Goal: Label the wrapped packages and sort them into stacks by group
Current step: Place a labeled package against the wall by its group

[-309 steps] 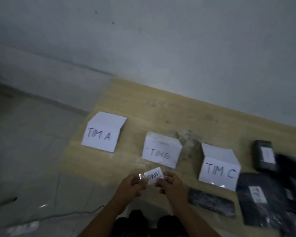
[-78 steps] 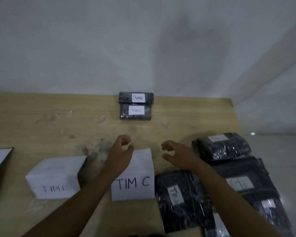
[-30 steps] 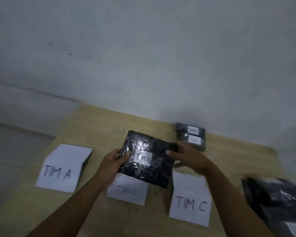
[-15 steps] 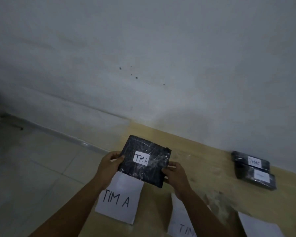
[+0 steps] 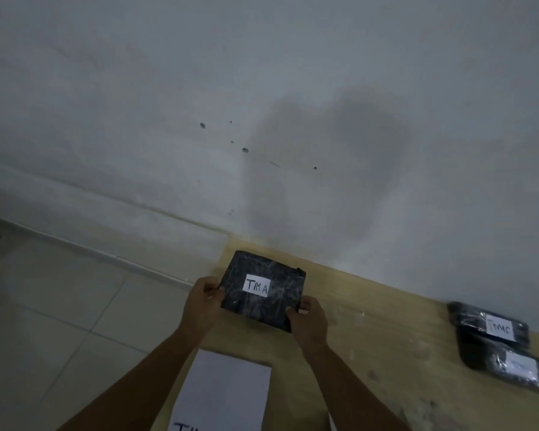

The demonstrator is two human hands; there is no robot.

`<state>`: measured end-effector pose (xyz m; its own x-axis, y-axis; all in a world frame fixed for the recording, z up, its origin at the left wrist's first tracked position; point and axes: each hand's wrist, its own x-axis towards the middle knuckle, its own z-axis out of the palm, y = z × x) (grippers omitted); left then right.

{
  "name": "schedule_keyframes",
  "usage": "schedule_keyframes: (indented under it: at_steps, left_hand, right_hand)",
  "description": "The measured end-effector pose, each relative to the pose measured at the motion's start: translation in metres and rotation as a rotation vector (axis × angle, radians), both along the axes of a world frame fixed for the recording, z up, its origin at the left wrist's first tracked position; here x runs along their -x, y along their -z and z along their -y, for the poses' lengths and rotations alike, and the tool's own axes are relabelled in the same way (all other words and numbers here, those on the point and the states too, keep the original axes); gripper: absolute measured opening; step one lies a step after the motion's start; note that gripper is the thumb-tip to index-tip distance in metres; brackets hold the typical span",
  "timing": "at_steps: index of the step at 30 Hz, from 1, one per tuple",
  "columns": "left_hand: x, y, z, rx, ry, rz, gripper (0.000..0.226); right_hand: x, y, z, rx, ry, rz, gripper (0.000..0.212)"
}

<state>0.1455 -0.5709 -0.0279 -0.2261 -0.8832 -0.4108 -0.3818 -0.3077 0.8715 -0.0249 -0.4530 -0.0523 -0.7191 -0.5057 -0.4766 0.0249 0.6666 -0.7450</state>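
Black plastic wraps the package (image 5: 276, 307), gripped at both near corners: the left hand (image 5: 201, 301) curls round its 8 o'clock corner, the right hand (image 5: 308, 318) round its 5 o'clock corner. It hangs over the tabletop's (image 5: 371, 321) far left corner, long axis running roughly 9 to 3 o'clock, with its white label (image 5: 256, 285) reading TIM A face up. I cannot tell whether it touches the wood. The likely set-down spot is directly beneath, at 12 o'clock from the white paper sign (image 5: 224, 390), and nothing lies between. Two labelled packages (image 5: 492, 325) sit well apart at 3 o'clock, by the wall (image 5: 262, 119); tiled floor (image 5: 59, 306) lies at 9 o'clock.
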Motion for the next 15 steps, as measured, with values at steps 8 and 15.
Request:
schedule_keyframes:
  at_steps: [8, 15]
  left_hand:
    - [0.030, 0.033, 0.037, -0.082, 0.085, 0.020, 0.016]
    - [0.038, 0.047, 0.039, -0.086, 0.121, 0.094, 0.020]
  right_hand:
    - [0.023, 0.026, 0.028, -0.019, 0.037, -0.083, 0.033]
    - [0.027, 0.041, 0.030, -0.051, -0.053, -0.112, 0.032]
